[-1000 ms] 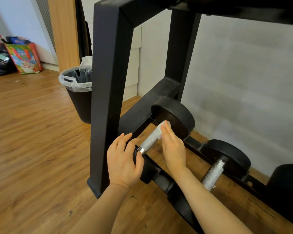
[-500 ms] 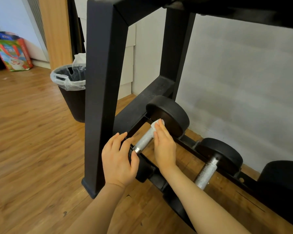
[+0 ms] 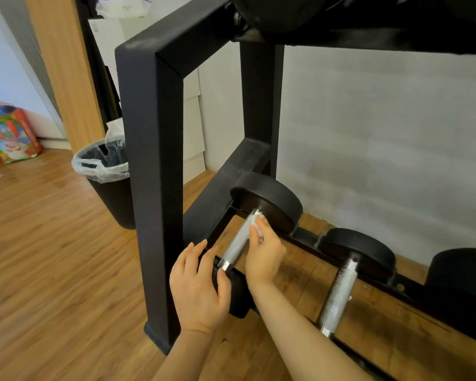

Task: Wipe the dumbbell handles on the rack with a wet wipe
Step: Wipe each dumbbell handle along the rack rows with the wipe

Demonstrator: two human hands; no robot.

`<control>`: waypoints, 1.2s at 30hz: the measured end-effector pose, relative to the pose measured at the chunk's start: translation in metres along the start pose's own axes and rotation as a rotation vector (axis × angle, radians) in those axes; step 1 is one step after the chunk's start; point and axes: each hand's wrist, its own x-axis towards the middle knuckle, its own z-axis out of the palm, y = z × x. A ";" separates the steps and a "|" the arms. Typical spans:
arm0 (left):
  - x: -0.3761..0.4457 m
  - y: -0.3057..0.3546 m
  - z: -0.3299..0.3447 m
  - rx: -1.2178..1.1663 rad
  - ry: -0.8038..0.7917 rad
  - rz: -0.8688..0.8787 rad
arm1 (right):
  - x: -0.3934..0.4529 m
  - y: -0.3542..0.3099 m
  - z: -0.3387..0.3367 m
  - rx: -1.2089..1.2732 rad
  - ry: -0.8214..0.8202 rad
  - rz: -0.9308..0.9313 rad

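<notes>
Wood-plank floor (image 3: 52,257), white wall behind, black steel rack (image 3: 154,160) standing against it with its lowest shelf just off the floor.

Right hand (image 3: 264,254): fingers curled over a small white wet wipe (image 3: 256,226), pinching it against the far end of the first handle (image 3: 238,244), close to where the bar meets the far weight (image 3: 270,200). Only a crumpled corner of the wipe shows past the fingertips; the rest is hidden under the hand. Grip from the side likely lets the wipe wrap the bar and slide along it.

Left hand (image 3: 198,290): fingers straight and slightly spread, resting over the near weight (image 3: 238,295) at the rack's front left corner, holding nothing. Judged to be steadying the dumbbell so it doesn't roll under the rubbing.

Handle is a straight metal cylinder, silver, with rough crosshatched grip texture and a smooth collar at the near end. Weights are round, thick, matte black, rubbery-looking.

Second handle (image 3: 338,292), same knurled metal, lies beside the first toward the right along the shelf, untouched, probably next. A further black weight shows at the right edge.

Rack frame is square tube, matte, faintly dusty on its top corner. Beyond its left post, a black bin (image 3: 107,185) with a clear plastic liner, then a colourful bag (image 3: 10,138) by the wall.
</notes>
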 end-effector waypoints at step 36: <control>-0.001 -0.002 -0.001 -0.009 -0.007 0.009 | 0.027 0.011 -0.028 -0.392 -0.407 -0.657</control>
